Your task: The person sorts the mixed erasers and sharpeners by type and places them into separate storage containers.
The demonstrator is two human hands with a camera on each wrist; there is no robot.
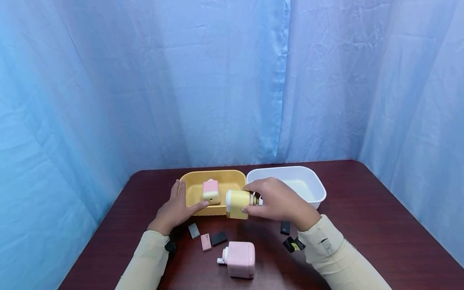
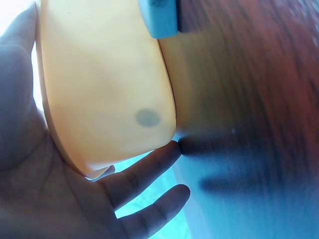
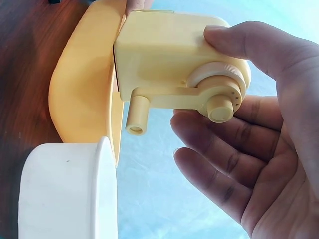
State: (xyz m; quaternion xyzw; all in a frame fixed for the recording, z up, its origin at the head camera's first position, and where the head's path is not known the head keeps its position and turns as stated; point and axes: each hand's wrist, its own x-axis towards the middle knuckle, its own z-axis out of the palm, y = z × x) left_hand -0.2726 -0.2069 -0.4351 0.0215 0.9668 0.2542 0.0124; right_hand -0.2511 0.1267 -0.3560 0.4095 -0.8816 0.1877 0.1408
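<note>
My right hand pinches a pale yellow crank pencil sharpener between thumb and fingers, above the front right corner of the yellow bin. In the right wrist view the sharpener's crank handle points away from the bin. My left hand rests around the bin's left end, fingers fairly straight and thumb along the front rim; the left wrist view shows the fingers beside the bin's corner. Inside the bin lies a pink and cream sharpener. A pink crank sharpener lies on the table nearer me.
A white bin stands right beside the yellow one. Small flat blocks lie in front: a grey one, a pink one and a black one. Right of them are another black block and a dark piece with yellow.
</note>
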